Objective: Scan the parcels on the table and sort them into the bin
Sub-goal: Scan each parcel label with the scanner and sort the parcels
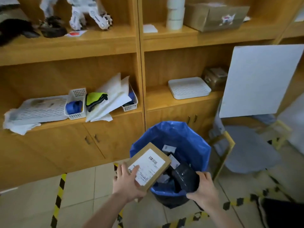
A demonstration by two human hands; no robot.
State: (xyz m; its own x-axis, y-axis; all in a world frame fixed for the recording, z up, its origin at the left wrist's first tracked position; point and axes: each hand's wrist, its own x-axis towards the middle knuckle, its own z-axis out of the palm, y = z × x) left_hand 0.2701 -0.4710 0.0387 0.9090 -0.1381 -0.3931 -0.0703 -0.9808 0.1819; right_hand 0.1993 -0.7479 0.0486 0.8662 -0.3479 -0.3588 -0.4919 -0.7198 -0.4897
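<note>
Two hands are busy at the blue-lined bin (199, 146); the left hand (126, 184) holds a flat cardboard parcel (153, 163) by its near end, thumb pressed on the white label (148, 167) and the other fingers (119, 171) curled round the edge; the parcel hangs tilted, far half above the bin's mouth, near half out over the tiled floor (92, 186); the right hand (204, 190) has its fingers wrapped round a black scanner (185, 176) just above the near rim. Let go now, the parcel would likely catch the rim and tip onto the floor; the thumb lies close to a lower barcode, which could spoil a read; whether it has been scanned cannot be told, so dropping it may sort an unscanned parcel; a loosened grip could also send the scanner in among the parcels (169, 149) already inside.
</note>
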